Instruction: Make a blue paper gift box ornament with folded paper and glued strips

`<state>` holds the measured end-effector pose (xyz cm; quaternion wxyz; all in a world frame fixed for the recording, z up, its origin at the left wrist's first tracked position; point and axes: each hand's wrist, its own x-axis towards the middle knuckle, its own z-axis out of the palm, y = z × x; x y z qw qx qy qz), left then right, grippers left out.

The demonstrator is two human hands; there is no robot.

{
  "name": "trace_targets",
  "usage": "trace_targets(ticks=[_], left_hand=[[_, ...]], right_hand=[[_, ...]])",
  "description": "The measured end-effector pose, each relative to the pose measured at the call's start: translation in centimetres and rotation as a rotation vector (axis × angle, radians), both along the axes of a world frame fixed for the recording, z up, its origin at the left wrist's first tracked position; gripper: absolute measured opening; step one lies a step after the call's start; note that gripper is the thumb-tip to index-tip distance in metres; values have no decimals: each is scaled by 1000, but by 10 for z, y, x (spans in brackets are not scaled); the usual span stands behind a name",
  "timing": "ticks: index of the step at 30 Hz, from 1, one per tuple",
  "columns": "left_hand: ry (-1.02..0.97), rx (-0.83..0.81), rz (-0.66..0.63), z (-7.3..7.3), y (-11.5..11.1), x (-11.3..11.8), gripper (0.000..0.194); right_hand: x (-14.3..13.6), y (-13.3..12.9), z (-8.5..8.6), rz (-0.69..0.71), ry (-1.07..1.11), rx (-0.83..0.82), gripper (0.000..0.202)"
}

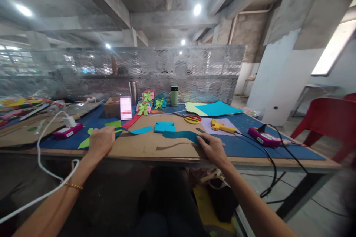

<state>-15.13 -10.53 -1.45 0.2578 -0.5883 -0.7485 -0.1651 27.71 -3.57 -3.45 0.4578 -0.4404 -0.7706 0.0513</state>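
Note:
My right hand (213, 148) is closed with thumb and fingers on the end of a wavy blue paper strip (179, 135), which stands a little above the cardboard and casts a shadow. At the left, my left hand (101, 141) is curled in a pinch at the end of a second blue paper strip (139, 130); its fingertips are partly hidden. Between the hands lies a small folded blue paper piece (164, 127). Green paper pieces (112, 123) lie beside my left hand. A knife-like tool (201, 131) lies partly behind my right hand.
A yellow glue gun (222, 126) lies on lilac paper (207, 122), near red-and-yellow scissors (191, 118). Blue sheets (218, 108), a green tumbler (174, 96), a steel flask (133, 92) and bow-topped paper pieces (144, 108) stand behind. Purple power strips (264, 137) with cords flank the cardboard (144, 148).

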Motion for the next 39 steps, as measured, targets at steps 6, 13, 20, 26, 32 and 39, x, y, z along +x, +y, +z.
trace_targets(ticks=[6,13,20,26,32,39], left_hand=[[-205,64,331,33,6,9,48],[33,9,46,14,28,25,44],[173,-79,-133,-8,15,14,34],[249,-200,-170,-8,5,-7,34],[206,-219,-141,-5,10,4,39],[-46,-29,-769,-3,-12,104,38]], right_hand=[[-1,2,1,-5,31,-21,26],[2,2,-8,93,96,74,21],[0,-3,-7,141,149,212,22],[0,-3,-7,197,9,294,22],[0,-1,-8,326,-214,320,26],[0,-3,-10,373,-278,276,32]])
